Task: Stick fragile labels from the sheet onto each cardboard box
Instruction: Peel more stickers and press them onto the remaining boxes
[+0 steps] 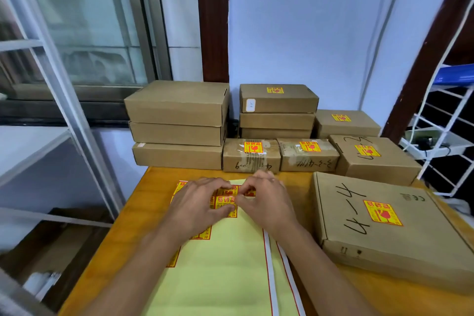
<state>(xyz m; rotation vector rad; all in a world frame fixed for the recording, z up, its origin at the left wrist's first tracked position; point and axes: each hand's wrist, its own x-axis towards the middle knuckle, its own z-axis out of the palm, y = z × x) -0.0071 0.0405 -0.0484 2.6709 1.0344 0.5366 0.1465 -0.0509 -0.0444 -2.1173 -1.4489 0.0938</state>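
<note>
A pale yellow label sheet lies on the wooden table, with red-and-yellow fragile labels left along its far and left parts. My left hand presses flat on the sheet over those labels. My right hand pinches the edge of one fragile label between thumb and fingers. A large flat box at the right bears a label, as do several smaller boxes behind. The stack of three boxes at the back left shows no labels.
A second stack of boxes stands at the back centre against the wall. A white wire rack is at the right, a metal shelf frame and window at the left. Two white backing strips lie beside the sheet.
</note>
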